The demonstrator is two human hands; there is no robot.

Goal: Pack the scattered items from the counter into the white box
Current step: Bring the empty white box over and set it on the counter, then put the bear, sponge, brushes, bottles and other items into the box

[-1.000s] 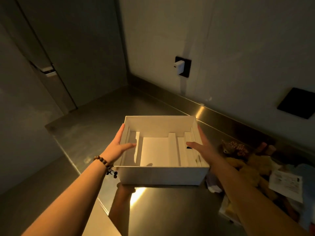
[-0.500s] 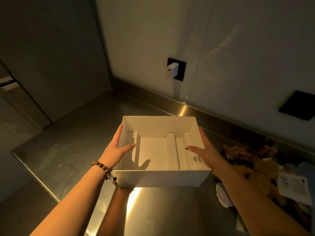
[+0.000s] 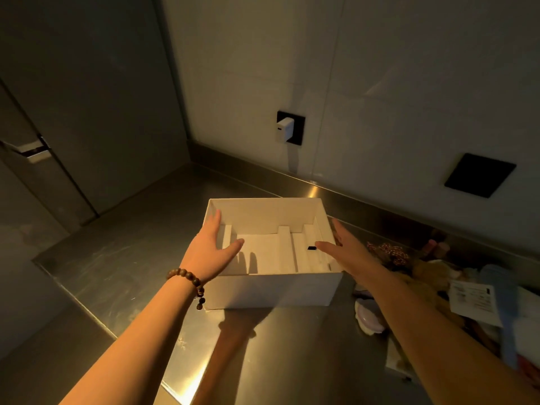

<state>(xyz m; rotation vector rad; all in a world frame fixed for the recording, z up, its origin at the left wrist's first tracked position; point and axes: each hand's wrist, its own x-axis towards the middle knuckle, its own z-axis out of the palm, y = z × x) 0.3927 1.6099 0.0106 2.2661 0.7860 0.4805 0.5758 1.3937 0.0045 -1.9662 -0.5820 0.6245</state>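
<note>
An open white box [image 3: 271, 290] with white cardboard dividers inside stands on the steel counter [image 3: 125, 258]. My left hand [image 3: 211, 252] lies flat along its left wall, fingers straight, thumb reaching over the rim into the box. My right hand [image 3: 347, 252] is flat against the right wall, its thumb also over the rim. A small black item [image 3: 311, 247] lies inside near the right thumb. The scattered items [image 3: 432, 276] sit in a dim heap right of the box: a brown plush toy, a patterned red-and-white thing, a blue item and a white paper label [image 3: 473, 301].
A pale round item [image 3: 369, 318] lies by the box's front right corner. The counter's edge runs diagonally at the lower left. On the wall behind are a black socket with a white charger [image 3: 285, 130] and a black square plate [image 3: 479, 175].
The view has swung a little left and back. The box and both hands sit slightly farther from me; both hands keep their flat hold on the box's sides.
</note>
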